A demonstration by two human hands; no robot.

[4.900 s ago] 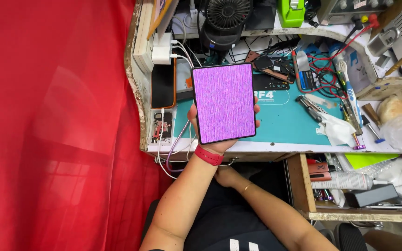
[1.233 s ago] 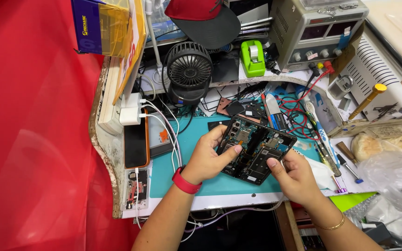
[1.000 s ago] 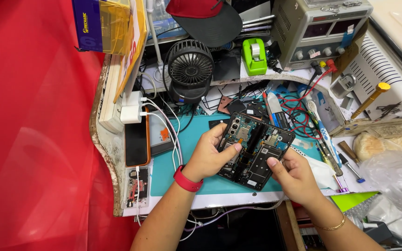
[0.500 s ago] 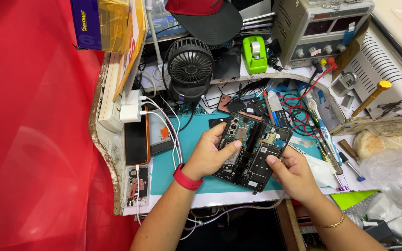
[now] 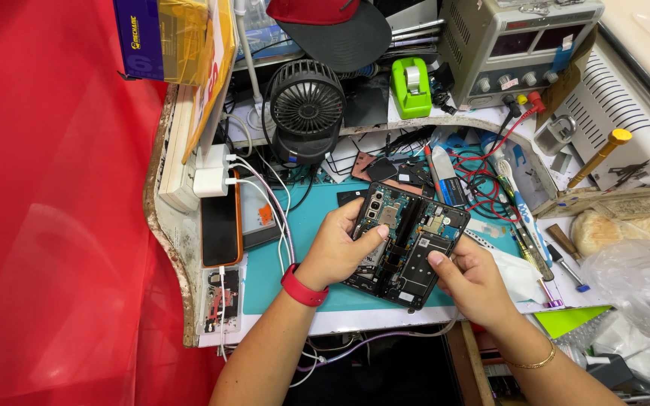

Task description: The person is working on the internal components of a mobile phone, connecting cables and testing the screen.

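Note:
An opened foldable phone [image 5: 408, 244] lies back side up over the teal work mat [image 5: 272, 267], its circuit boards and black parts bare. My left hand [image 5: 336, 248], with a red band at the wrist, grips its left half, thumb pressed on the inner edge. My right hand [image 5: 472, 282] holds the lower right half with the thumb on a black panel; a gold bracelet circles that wrist.
A small black fan [image 5: 306, 105] stands behind the mat, a green tape dispenser [image 5: 411, 86] and a grey power supply [image 5: 517, 41] further back. A phone in an orange case [image 5: 221, 225] charges at the left. Screwdrivers [image 5: 524, 218] and red wires lie right. A red cloth [image 5: 54, 225] hangs left.
Earlier my left hand held the phone up with its purple lined screen facing me. Now it lies back side up on the mat in both hands; over the last second it barely shifted.

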